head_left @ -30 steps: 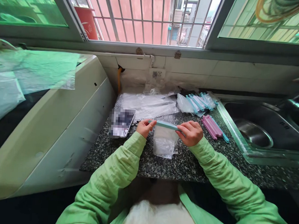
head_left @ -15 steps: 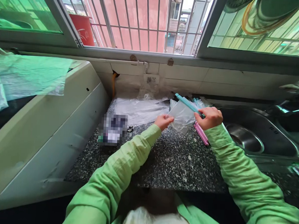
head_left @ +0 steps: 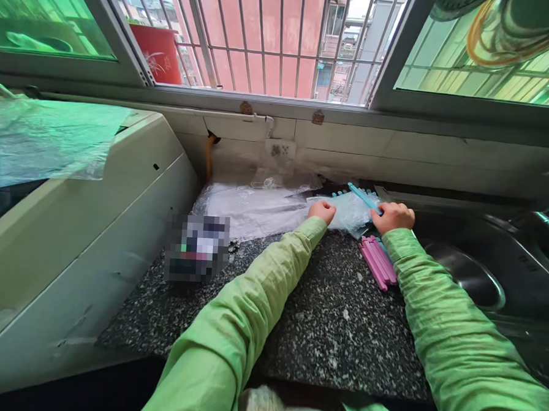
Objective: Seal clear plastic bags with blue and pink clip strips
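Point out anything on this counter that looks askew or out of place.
Little stands out. A clear plastic sheet lies crumpled at the back, and the pink clips sit in a loose slanted pile beside the sink. Nothing is spilled or visibly damaged.

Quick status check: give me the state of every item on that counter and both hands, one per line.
Left hand: closed on the edge of the clipped bag.
Right hand: closed on the blue clip.
Clipped bag: clear, lying at the back of the counter.
Blue clip: shut across the bag's top.
Pink clips: loose, bunched side by side, untouched.
Flat bags: stacked flat, unclipped.
Window: slid open, bars behind.
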Available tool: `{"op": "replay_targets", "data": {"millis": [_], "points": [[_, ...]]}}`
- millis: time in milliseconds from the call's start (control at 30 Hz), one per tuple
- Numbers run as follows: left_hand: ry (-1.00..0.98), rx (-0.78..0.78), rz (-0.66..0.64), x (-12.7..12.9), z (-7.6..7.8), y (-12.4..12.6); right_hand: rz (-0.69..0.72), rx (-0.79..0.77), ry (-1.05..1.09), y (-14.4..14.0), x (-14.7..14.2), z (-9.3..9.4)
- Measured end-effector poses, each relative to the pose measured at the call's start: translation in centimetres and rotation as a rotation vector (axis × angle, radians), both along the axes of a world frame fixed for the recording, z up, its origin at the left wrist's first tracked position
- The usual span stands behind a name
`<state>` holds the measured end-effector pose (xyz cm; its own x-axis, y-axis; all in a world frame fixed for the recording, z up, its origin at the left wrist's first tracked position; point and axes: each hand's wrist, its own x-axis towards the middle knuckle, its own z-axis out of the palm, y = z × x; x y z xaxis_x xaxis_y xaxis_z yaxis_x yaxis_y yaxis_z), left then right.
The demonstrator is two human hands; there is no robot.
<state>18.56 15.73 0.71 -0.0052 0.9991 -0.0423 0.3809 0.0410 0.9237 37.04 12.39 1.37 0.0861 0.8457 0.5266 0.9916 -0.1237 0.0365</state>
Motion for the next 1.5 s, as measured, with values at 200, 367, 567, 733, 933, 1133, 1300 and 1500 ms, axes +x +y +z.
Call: {"op": "replay_targets", "data": {"millis": [200,367,567,733,933,1133,1300,1500], "points": [[0.026,0.014,-0.028,-0.9,-0.5,0.3,-0.066,-0.133,0.005,0.4,-0.1,-0.7],[0.054,0.052,-0.065,-2.9,0.2,-0.4,-0.126,-0.314,0.031,0.5,-0.6,0.6],[0.149,0.105,-0.077,-9.1,1.8,-0.5,-0.038,-0.217,-0.045,0.8,-1.3,2.1],[0.414,0.138,0.066,-17.7,3.3,0.6,0.228,-0.095,-0.047,2.1,-6.9,3.6],[0.786,-0.040,0.162,-25.0,4.1,1.8,0.584,-0.197,-0.154,4.5,-18.5,3.7],[0.861,-0.075,0.109,-26.1,2.9,4.2,0.682,-0.237,-0.251,7.4,-25.6,1.7],[0.933,-0.050,0.029,-25.7,1.5,6.7,0.751,-0.228,-0.286,9.0,-28.0,0.1],[0.884,-0.097,-0.024,-25.5,0.3,7.9,0.797,-0.206,-0.300,9.7,-29.4,-1.0]]}}
